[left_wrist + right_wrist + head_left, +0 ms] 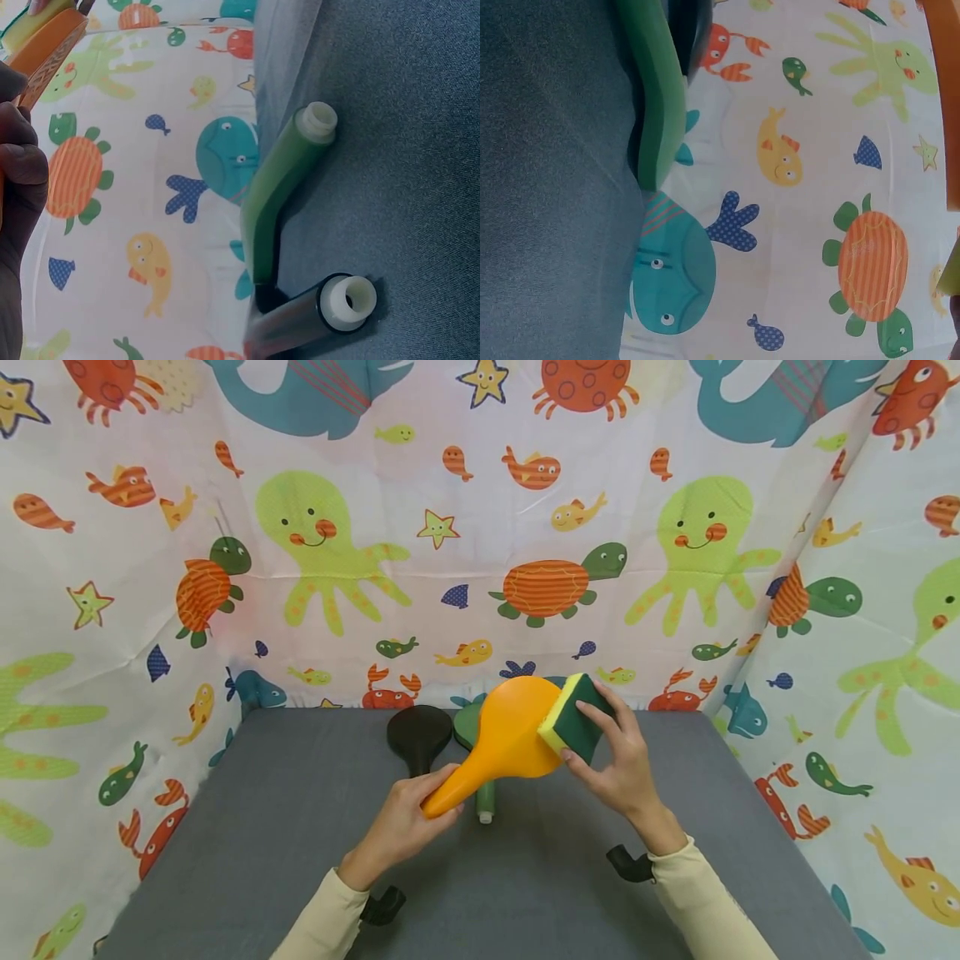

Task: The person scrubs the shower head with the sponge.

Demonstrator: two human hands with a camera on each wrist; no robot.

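orange paddle (508, 737) is up off the grey tabletop (300, 860), tilted, its round head toward the curtain and its handle coming down toward me. my left hand (408, 817) has its fingers curled round that handle near the end. my right hand (618, 760) pinches a sponge (574, 716), yellow on one face and dark green on the other, with the fingers lying across the green side and the thumb underneath; the yellow face is pressed against the right edge of the paddle's head.

under the raised paddle two more paddles lie flat on the tabletop, side by side and touching or nearly so: a black paddle (417, 737) to the left and a green paddle (474, 752) beside it, mostly hidden in the head view behind the orange one. the left wrist view shows the green handle (281, 180) and the black handle (315, 315), each ending in a pale open cap.

sea-creature curtain (480, 543) with octopuses, turtles, fish and starfish stands round the back and both sides of the tabletop. both my sleeves are cream-coloured.
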